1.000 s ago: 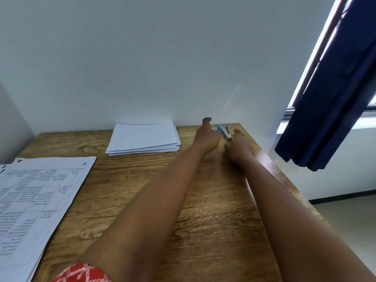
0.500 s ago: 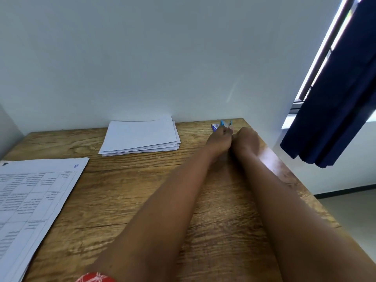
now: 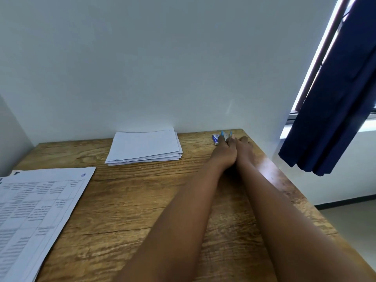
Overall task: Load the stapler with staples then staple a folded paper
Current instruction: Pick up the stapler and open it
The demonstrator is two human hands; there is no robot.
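Observation:
A small blue and silver stapler (image 3: 226,136) sticks up at the far right corner of the wooden desk (image 3: 126,200), mostly hidden behind my hands. My left hand (image 3: 223,154) and my right hand (image 3: 243,148) press together side by side, fingers curled around the stapler. A small blue and white staple box (image 3: 215,138) lies just left of the stapler, near the wall. A stack of folded white paper (image 3: 143,148) rests at the back middle of the desk.
Printed sheets with tables (image 3: 32,216) cover the desk's left front. A white wall runs behind the desk. A dark blue curtain (image 3: 333,98) hangs over the window on the right, past the desk's right edge.
My hands came together around the stapler; a second ago they were apart on either side of it. The staple box has come into sight to their left.

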